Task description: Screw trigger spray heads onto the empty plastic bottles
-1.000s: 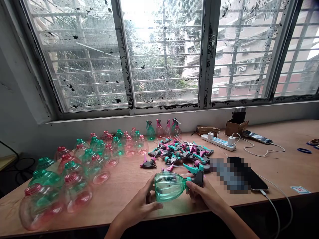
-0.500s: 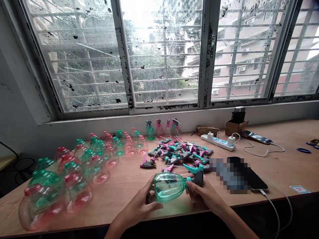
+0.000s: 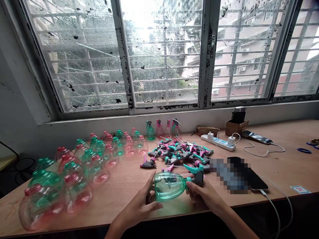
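Observation:
A clear green spray bottle (image 3: 169,187) lies sideways between my hands above the table's front edge, its base to the left. Its trigger head (image 3: 198,176), dark grey with a teal lever, sits at the neck. My left hand (image 3: 142,202) cups the base, index finger at the upper edge and thumb along the lower one. With thumb and fingers my right hand (image 3: 201,192) grips the teal collar at the neck; some of its fingers are hidden behind. Just beyond the bottle lies a pile of loose trigger heads (image 3: 183,154), pink, teal and grey.
Several open pink and green bottles (image 3: 71,186) stand in rows at left. Several bottles with spray heads (image 3: 150,131) stand by the wall. At right are a power strip (image 3: 219,142), a cardboard box (image 3: 235,127), phones (image 3: 258,136) with cables, and a blue ring (image 3: 304,150).

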`<action>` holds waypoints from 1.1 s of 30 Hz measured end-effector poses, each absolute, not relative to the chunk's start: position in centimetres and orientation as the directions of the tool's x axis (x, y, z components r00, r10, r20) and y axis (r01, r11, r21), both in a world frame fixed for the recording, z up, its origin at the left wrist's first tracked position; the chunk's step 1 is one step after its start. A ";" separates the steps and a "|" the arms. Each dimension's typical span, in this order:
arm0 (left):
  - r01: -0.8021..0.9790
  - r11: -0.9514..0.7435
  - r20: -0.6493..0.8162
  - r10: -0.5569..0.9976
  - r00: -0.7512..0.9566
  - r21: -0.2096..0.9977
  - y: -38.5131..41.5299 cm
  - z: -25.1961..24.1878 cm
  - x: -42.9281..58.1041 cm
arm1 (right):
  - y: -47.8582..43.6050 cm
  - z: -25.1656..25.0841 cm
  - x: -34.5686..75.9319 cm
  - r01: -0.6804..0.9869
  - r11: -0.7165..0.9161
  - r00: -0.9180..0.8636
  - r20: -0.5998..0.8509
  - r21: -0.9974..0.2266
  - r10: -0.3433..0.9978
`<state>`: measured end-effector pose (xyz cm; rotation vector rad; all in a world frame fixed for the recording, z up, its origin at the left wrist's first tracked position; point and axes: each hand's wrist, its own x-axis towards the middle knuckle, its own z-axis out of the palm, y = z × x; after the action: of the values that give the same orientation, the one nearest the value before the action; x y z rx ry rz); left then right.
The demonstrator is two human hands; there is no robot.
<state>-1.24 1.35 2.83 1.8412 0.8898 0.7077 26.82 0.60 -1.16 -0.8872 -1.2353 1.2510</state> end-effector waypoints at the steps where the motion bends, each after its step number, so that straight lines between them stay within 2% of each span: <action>1: 0.284 -0.297 0.090 0.819 0.567 0.911 1.4 2.9 -1.2 | 0.6 -1.2 26.8 -0.193 0.158 -0.107 0.180 -0.968 0.978; 33: 0.272 -0.282 0.089 0.826 0.557 0.920 1.5 2.6 -1.2 | 0.6 -1.2 26.8 -0.245 0.153 -0.089 0.179 -0.957 0.980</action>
<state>-1.17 1.54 2.57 1.8237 0.9015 0.7173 26.77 0.59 -1.20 -0.8566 -1.1831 1.2667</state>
